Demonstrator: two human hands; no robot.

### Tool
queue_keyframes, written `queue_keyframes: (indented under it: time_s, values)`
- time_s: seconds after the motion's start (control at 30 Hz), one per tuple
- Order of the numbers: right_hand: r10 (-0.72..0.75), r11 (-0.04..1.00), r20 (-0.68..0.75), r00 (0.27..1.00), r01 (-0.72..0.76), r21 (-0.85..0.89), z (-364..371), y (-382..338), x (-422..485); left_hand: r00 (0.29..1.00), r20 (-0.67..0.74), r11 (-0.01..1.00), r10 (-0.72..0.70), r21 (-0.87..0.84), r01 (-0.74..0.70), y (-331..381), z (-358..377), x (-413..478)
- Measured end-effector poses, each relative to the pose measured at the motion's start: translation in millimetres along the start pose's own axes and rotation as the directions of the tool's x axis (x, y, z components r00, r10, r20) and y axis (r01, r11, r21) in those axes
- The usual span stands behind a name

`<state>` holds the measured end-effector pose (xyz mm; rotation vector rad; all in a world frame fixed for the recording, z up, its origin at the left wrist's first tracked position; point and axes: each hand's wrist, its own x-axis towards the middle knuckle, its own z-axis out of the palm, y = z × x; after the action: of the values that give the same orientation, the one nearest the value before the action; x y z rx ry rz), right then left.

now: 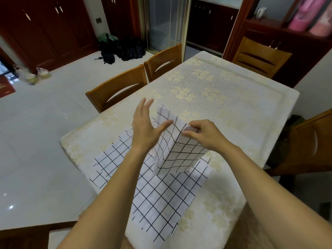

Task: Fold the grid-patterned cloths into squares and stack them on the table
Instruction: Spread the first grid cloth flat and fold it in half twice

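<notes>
Mid-fold, one grid cloth (179,155) lifted over the table (224,97).
My right hand (203,135) pinched its top fold, left hand (145,128) open, thumb touching; other grid cloths (161,198) lay flat beneath. Next I'd need edges matched.

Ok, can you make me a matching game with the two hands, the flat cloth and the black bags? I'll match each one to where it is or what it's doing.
Things:
1. right hand
2. left hand
3. flat cloth
4. black bags

Place or state:
A. on the floor, far behind
B. pinches the top of the lifted cloth
C. spread on the table
D. open, fingers straight

Pairs: 1-B, 2-D, 3-C, 4-A
</notes>
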<state>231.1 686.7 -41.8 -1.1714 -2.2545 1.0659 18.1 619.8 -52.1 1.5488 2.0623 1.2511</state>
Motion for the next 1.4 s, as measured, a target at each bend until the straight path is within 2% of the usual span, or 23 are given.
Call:
queue_keyframes:
  time_s: [0.07, 0.13, 0.2, 0.27, 0.37, 0.53, 0.77, 0.93, 1.03, 1.13, 1.3, 1.4]
  values:
    - [-0.015, 0.999, -0.008, 1.000, 0.016, 0.039, 0, -6, 1, 0.986, 0.165, 0.996, 0.031, -0.083, -0.018, 6, 8, -15]
    - [-0.026, 0.996, -0.035, 0.999, 0.029, 0.087, 0, -12, 2, 0.930, 0.365, 0.987, 0.050, -0.162, 0.010, 8, 14, -28]
    - [-0.019, 0.990, -0.062, 0.998, 0.027, 0.137, 1, -17, 3, 0.885, 0.460, 0.981, 0.074, -0.192, 0.018, 8, 19, -36]
    - [-0.006, 0.985, -0.066, 0.998, 0.017, 0.172, 4, -21, 3, 0.895, 0.439, 0.983, 0.079, -0.186, 0.005, 7, 22, -38]
    - [0.008, 0.975, -0.087, 0.996, 0.012, 0.221, 2, -23, 1, 0.925, 0.372, 0.995, 0.075, -0.089, -0.045, 6, 20, -34]
    - [-0.044, 0.995, -0.219, 0.975, 0.061, 0.073, -1, -23, 2, 0.904, 0.417, 0.995, 0.095, -0.053, -0.080, 6, 14, -29]
    - [-0.028, 0.971, -0.190, 0.981, 0.072, 0.230, 0, -27, 7, 0.905, 0.413, 0.984, 0.100, -0.179, -0.027, 3, 17, -26]
    - [0.004, 0.990, -0.058, 0.998, 0.004, 0.137, -2, -18, 8, 0.902, 0.421, 0.969, 0.093, -0.248, 0.016, -1, 16, -23]
    - [0.029, 0.989, -0.172, 0.985, -0.004, 0.145, -1, -16, 10, 0.889, 0.455, 0.953, 0.044, -0.285, 0.098, -3, 13, -23]
    - [0.051, 0.989, -0.279, 0.959, -0.009, 0.148, -4, -9, 13, 0.877, 0.480, 0.963, 0.000, -0.236, 0.129, -10, 10, -23]
    - [0.083, 0.987, -0.372, 0.924, -0.025, 0.159, -7, -2, 16, 0.877, 0.479, 0.996, -0.038, -0.052, 0.072, -21, 7, -22]
    - [0.115, 0.988, -0.411, 0.904, -0.061, 0.143, -6, -1, 16, 0.880, 0.473, 0.996, -0.046, -0.043, 0.075, -21, 10, -21]
